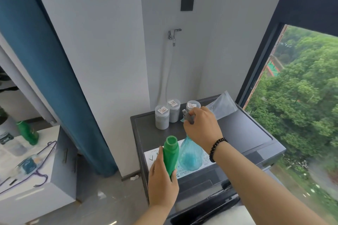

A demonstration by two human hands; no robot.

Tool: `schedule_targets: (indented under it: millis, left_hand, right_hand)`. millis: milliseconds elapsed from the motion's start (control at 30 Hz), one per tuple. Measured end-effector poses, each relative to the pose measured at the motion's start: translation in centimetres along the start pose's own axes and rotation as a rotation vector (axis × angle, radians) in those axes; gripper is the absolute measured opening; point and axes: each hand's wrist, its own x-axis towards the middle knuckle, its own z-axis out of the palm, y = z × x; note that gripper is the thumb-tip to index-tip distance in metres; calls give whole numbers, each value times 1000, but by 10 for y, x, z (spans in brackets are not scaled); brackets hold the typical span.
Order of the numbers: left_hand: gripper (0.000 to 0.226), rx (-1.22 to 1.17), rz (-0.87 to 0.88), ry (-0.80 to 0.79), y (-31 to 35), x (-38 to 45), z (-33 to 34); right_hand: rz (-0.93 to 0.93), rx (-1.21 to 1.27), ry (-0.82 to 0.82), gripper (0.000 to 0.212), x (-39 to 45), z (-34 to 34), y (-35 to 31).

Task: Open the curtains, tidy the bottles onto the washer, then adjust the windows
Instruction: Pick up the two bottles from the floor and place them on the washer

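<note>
Left hand (162, 182) wraps the green bottle (171, 153), standing up over the washer (247, 133). Right hand (202, 128) pinches the blue spray bottle (191, 157) by its top, just beside & nearer the 3 jars (162, 117).

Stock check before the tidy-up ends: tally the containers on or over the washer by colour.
Grey lidded jars: 3
Green bottle, in the left hand: 1
Blue spray bottle, in the right hand: 1
Clear pouch: 1
Total: 6
</note>
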Motion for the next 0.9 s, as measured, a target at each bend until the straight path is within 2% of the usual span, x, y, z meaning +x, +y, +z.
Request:
schedule_targets:
  millis: [167,300,433,567,667,733,833,900]
  left_hand:
    - [88,135,44,20,-3,13,9]
    - [84,197,7,70,-2,29,8]
    - [75,90,-175,126,17,31,7]
    - [75,-5,-328,179,31,32,10]
    - [75,-84,-416,206,36,36,11]
    - [66,-129,-447,216,38,37,10]
    - [51,-184,-483,168,34,38,6]
    - [49,-149,-507,81,34,40,0]
  right_hand:
    - [-1,6,32,19,3,1,2]
    - [-31,-17,52,17,6,2,1]
    - [-14,-16,58,15,7,2,4]
    - [8,-55,14,14,9,0,5]
    - [8,-90,-50,25,11,0,5]
    - [13,-85,-97,32,12,1,4]
    - [26,-68,-116,31,14,3,5]
    - [25,-60,-122,32,15,5,7]
